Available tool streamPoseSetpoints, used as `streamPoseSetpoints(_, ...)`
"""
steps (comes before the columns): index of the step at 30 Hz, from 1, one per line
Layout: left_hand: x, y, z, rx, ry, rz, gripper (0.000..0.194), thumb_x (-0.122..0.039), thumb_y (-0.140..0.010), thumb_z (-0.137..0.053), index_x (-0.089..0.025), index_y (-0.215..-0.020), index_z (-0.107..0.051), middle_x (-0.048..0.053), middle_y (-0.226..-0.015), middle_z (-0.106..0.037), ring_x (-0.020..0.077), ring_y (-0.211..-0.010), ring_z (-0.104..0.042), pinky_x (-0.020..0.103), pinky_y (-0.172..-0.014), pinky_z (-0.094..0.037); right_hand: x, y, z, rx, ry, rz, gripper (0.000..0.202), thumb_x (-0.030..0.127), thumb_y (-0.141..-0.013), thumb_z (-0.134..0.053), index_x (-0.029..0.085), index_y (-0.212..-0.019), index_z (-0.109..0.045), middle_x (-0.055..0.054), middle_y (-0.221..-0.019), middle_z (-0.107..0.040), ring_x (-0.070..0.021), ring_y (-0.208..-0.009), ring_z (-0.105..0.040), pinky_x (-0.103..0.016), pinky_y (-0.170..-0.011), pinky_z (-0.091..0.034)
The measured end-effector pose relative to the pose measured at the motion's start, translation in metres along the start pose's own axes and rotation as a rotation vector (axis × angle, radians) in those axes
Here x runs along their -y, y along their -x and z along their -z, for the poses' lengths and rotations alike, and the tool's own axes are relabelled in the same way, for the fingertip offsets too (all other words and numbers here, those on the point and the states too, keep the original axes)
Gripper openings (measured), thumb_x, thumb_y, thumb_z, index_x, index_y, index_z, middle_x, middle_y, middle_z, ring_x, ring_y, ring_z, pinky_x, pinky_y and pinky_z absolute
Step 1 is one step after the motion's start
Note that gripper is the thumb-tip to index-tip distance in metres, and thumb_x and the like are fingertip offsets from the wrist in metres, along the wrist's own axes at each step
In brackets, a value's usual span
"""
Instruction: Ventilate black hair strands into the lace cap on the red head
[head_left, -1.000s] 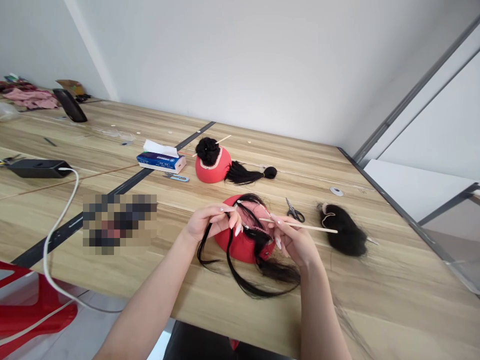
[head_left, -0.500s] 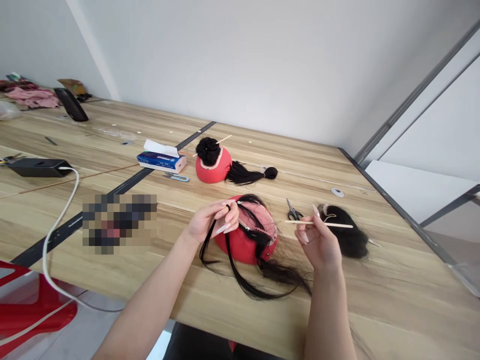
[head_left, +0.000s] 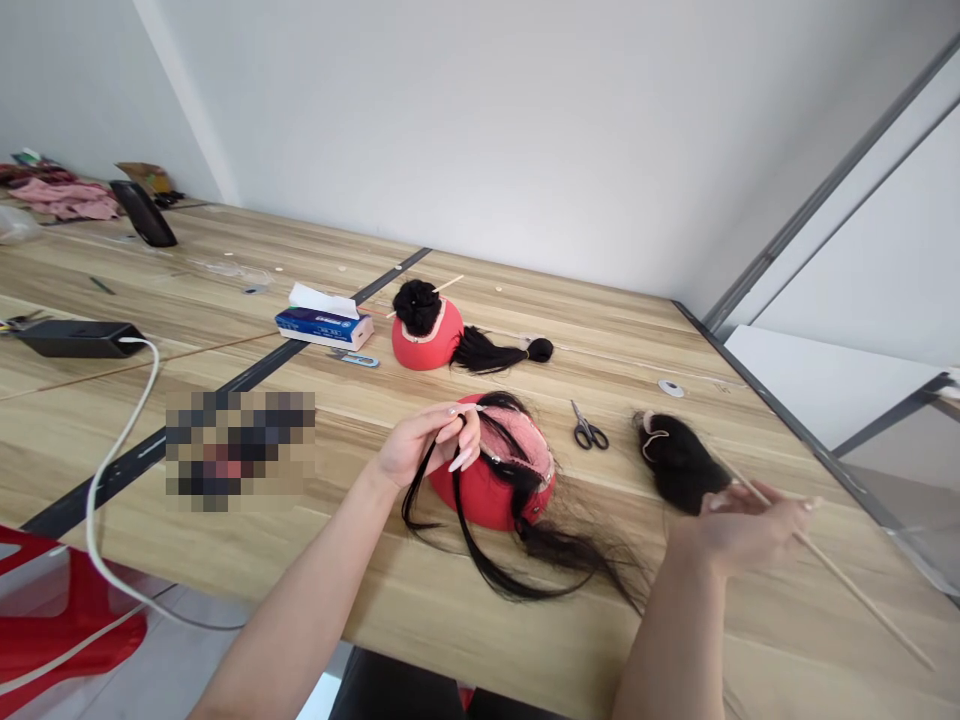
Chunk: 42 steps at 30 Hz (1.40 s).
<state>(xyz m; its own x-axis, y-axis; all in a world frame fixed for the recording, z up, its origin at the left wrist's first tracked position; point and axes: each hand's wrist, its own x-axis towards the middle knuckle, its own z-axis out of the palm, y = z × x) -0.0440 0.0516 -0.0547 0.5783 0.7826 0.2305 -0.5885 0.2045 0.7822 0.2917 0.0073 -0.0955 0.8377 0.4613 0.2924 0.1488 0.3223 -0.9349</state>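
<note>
So the left hand (head_left: pixel 431 440), center of the frame, has its fingers pinched narrow on some dark strands (head_left: pixel 495 582) by the left edge of the red dome (head_left: pixel 484 500). That dome sits in the lower middle of the tabletop (head_left: pixel 585 645), with a pink mesh cap (head_left: pixel 521 443) on it. Right hand (head_left: pixel 750 530) is out at the lower right, a bit blurry, fingers closed around a thin wooden stick (head_left: pixel 862 592).

What would worry me? That pinch is the weak point — hair's slippery, so if the fingers relax, the sorted strands could slide out and mix with the frizzy tail (head_left: pixel 559 540) at lower right of the dome. Pull too hard instead and the dome might tip or skid, since no hand braces it as far as I can see (can't tell if something underneath does).

Also the stick — its upper end lies right over the black hair bundle (head_left: pixel 679 465) at right, so a careless turn of the wrist could snag that. The scissors (head_left: pixel 591 432) between dome and bundle could catch a stray strand too.
</note>
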Motion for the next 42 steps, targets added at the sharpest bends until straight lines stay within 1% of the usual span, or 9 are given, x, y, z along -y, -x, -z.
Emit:
streamPoseSetpoints(1,-0.003,0.000,-0.002,-0.011,-0.021,-0.014,0.043,-0.035,-0.080,-0.069,-0.014,-0.050,-0.044,0.004,-0.068,-0.056,0.0119,-0.053,-0.051,0.028,-0.057,-0.042,0.009,0.005,-0.005,-0.219,-0.070,0.094,0.040,0.058,-0.093,-0.034,0.024,-0.076,-0.049,0.002,-0.058,-0.051,-0.0108,-0.034,-0.035,-0.024,-0.029,-0.024)
streamPoseSetpoints(3,-0.012,0.000,-0.010,-0.038,-0.137,-0.045,0.028,-0.032,-0.082,-0.069,-0.012,-0.064,-0.060,0.008,-0.086,-0.064,0.0121,-0.063,-0.053,0.028,-0.066,-0.044,0.036,0.020,-0.020,-0.166,-0.150,0.161,0.038,0.055,-0.093,-0.043,0.022,-0.081,-0.055,-0.003,-0.068,-0.064,-0.0109,-0.036,-0.042,-0.024,-0.029,-0.026)
streamPoseSetpoints(8,-0.043,-0.006,-0.049,0.012,-0.777,-0.125,0.023,-0.029,-0.095,-0.054,-0.018,-0.106,-0.070,0.009,-0.124,-0.056,0.0155,-0.090,-0.056,0.025,-0.075,-0.047,0.115,0.063,-0.056,0.554,-0.028,0.213,0.025,0.041,-0.086,-0.066,0.018,-0.097,-0.071,0.002,-0.054,-0.063,-0.0102,-0.032,-0.048,-0.024,-0.031,-0.036)
streamPoseSetpoints(13,-0.061,-0.013,-0.085,0.056,-0.960,-0.354,0.033,-0.027,-0.097,-0.049,-0.016,-0.075,-0.071,0.009,-0.128,-0.053,0.0234,-0.123,-0.047,0.032,-0.102,-0.042,0.148,0.085,-0.078,1.079,0.037,0.169,0.029,0.026,-0.082,-0.072,0.021,-0.110,-0.070,0.003,-0.059,-0.068,-0.0150,-0.048,-0.065,-0.027,-0.048,-0.056)
streamPoseSetpoints(19,-0.061,-0.013,-0.090,0.077,-0.651,-0.338,0.036,-0.031,-0.092,-0.056,-0.017,-0.059,-0.059,0.007,-0.090,-0.062,0.0188,-0.085,-0.060,0.036,-0.083,-0.049,0.145,0.088,-0.089,0.893,-0.080,0.311,0.007,0.025,-0.084,-0.070,0.020,-0.087,-0.074,-0.003,-0.076,-0.074,-0.0186,-0.066,-0.071,-0.031,-0.061,-0.060)
streamPoseSetpoints(24,-0.068,-0.015,-0.084,0.064,-0.311,-0.325,0.049,-0.042,-0.084,-0.065,-0.017,-0.047,-0.043,-0.001,-0.055,-0.044,0.0104,-0.048,-0.046,0.030,-0.055,-0.045,0.138,0.074,-0.082,0.887,0.058,0.346,0.009,0.027,-0.085,-0.070,0.019,-0.086,-0.075,-0.004,-0.074,-0.074,-0.0186,-0.060,-0.071,-0.031,-0.059,-0.058)
streamPoseSetpoints(34,-0.078,-0.014,-0.067,0.041,-0.677,-0.249,0.039,-0.044,-0.094,-0.054,-0.016,-0.066,-0.050,-0.002,-0.064,-0.045,0.0076,-0.053,-0.039,0.022,-0.047,-0.031,0.138,0.019,-0.037,0.781,0.721,0.322,0.030,0.052,-0.085,-0.063,0.024,-0.083,-0.076,-0.005,-0.079,-0.077,-0.0257,-0.071,-0.072,-0.034,-0.061,-0.053)
streamPoseSetpoints(39,-0.063,-0.015,-0.081,0.038,-0.800,-0.118,0.036,-0.043,-0.098,-0.045,-0.017,-0.073,-0.051,-0.002,-0.066,-0.049,0.0091,-0.056,-0.050,0.021,-0.052,-0.042,0.154,0.038,-0.033,0.523,0.457,0.326,0.033,0.047,-0.096,-0.049,0.025,-0.098,-0.073,-0.007,-0.084,-0.077,-0.0219,-0.068,-0.071,-0.035,-0.064,-0.056)
streamPoseSetpoints(42,-0.055,-0.018,-0.090,0.045,-0.791,-0.061,0.033,-0.042,-0.097,-0.046,-0.017,-0.078,-0.055,0.000,-0.075,-0.054,0.0115,-0.064,-0.059,0.020,-0.054,-0.048,0.158,0.055,-0.040,0.699,0.241,0.339,0.027,0.040,-0.091,-0.060,0.027,-0.113,-0.069,-0.008,-0.099,-0.076,-0.0170,-0.056,-0.066,-0.032,-0.053,-0.056)
